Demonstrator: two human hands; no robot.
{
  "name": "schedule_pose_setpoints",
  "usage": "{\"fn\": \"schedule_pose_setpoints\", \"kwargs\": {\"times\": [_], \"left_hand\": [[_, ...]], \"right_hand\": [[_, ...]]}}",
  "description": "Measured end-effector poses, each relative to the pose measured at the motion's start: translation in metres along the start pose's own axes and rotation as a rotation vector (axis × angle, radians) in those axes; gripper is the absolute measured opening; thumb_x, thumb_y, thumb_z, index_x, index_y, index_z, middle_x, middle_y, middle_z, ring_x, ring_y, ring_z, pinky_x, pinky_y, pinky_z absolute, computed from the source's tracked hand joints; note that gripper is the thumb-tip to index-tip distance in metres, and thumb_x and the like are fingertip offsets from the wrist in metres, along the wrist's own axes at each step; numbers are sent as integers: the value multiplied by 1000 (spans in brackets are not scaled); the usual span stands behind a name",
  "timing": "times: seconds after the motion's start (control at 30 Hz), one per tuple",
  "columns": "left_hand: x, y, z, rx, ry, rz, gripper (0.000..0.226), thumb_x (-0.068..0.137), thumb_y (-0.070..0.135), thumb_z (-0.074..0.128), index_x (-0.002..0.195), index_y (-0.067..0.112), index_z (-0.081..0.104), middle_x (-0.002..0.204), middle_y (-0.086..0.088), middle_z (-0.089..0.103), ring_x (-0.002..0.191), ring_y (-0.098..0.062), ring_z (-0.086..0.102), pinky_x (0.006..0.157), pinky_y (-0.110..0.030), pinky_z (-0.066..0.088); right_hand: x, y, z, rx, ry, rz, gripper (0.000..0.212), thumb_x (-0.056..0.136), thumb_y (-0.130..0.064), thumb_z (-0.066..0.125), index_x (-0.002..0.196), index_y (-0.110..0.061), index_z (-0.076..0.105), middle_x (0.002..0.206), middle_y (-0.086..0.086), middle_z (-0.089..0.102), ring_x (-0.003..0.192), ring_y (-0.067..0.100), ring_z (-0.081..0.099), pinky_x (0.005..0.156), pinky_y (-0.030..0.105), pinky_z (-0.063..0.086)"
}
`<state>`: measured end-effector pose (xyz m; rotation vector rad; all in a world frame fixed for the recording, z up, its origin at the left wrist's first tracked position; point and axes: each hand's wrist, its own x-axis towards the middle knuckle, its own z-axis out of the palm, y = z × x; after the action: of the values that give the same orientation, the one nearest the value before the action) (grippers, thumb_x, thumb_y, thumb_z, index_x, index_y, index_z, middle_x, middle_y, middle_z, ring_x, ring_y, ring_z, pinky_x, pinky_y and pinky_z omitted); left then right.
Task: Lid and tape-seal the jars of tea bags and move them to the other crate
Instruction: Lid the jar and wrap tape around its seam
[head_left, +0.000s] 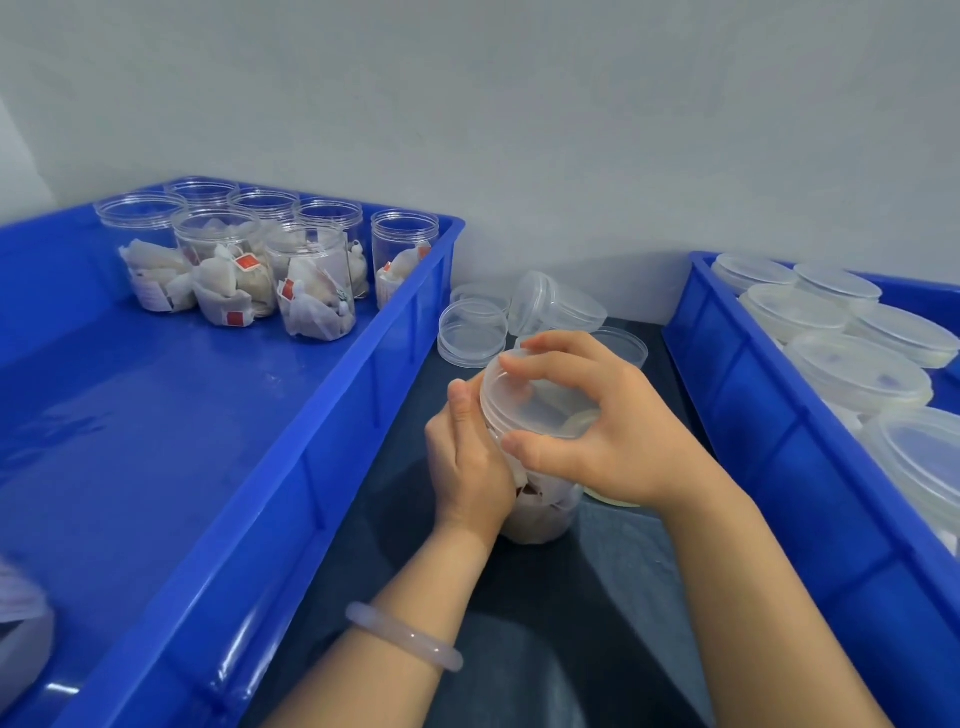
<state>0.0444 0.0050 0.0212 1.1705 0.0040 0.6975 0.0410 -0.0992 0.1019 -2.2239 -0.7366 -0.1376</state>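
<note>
Gripping the jar (545, 512) in my left hand (467, 457) | right hand (602, 436) clasps lid (530, 402) on top | between left crate (311, 415) and right crate (769, 415)

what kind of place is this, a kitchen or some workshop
Probably a small packing station: a blue crate of open jars of tea bags, a second crate of lidded jars, and loose lids on the dark table between them.
</note>
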Motion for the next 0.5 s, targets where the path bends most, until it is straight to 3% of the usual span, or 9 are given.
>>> {"fn": "schedule_pose_setpoints", "kwargs": {"times": [0.2,0.27,0.4,0.5], "left_hand": [[2,0,-1,-65,-90,-6,45,95,31,27,79,16,66,68,7,71,71,-5,65,67,-18,49],[3,-1,-2,-89,-104,-31,47,94,33,28,80,14,68,71,3,72,75,-11,67,70,-23,50],[6,-2,-2,-76,-145,-81,50,93,36,27,79,11,69,71,1,72,74,-12,67,68,-22,51],[6,0,-1,-88,-140,-121,51,91,39,29,81,9,69,74,-1,72,77,-17,67,71,-27,52]], "right_hand": [[1,-1,-12,33,-107,-12,59,65,-25,83,120,-33,63,129,-19,48,119,-7,45,101,16,35],[2,-3,-13,30,-102,-21,61,59,-26,84,116,-34,65,125,-21,50,116,-9,47,98,17,37],[1,-8,-18,-26,-55,-49,64,50,-41,66,114,-40,63,121,-25,51,117,-5,48,97,17,39],[0,-9,-12,-129,-85,-28,69,55,-36,72,124,-38,59,125,-21,46,121,2,44,97,17,35]]}}
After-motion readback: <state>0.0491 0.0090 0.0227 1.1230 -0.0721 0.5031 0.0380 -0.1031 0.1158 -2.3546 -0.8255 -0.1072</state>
